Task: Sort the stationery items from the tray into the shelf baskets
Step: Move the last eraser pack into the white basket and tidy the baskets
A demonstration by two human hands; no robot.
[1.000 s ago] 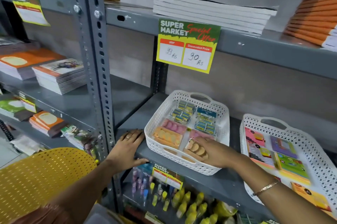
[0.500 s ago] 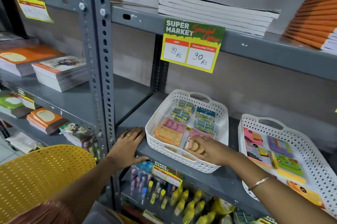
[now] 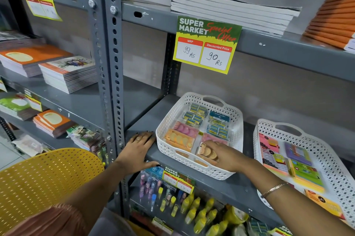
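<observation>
A white perforated basket (image 3: 172, 116) stands on the grey shelf (image 3: 146, 118) and holds several eraser packs: pink, orange and blue-green ones. My right hand (image 3: 228, 156) reaches over the basket's front rim and is shut on an orange eraser pack (image 3: 207, 153) lying at the basket's front right. My left hand (image 3: 139, 148) rests flat on the shelf edge just left of the basket, fingers apart, holding nothing. A second white basket (image 3: 326, 151) to the right holds colourful sticky-note packs. A yellow perforated tray (image 3: 44, 180) is at lower left.
A grey upright post (image 3: 107, 59) stands left of the basket. Price cards hang from the shelf edges. Notebook stacks (image 3: 230, 9) fill the shelf above and the left bays. Glue bottles and pens (image 3: 192, 209) hang below the shelf.
The view has shifted slightly. My right hand has pressed the orange eraser pack a little deeper into the basket's front corner. My left hand has stayed on the shelf edge.
</observation>
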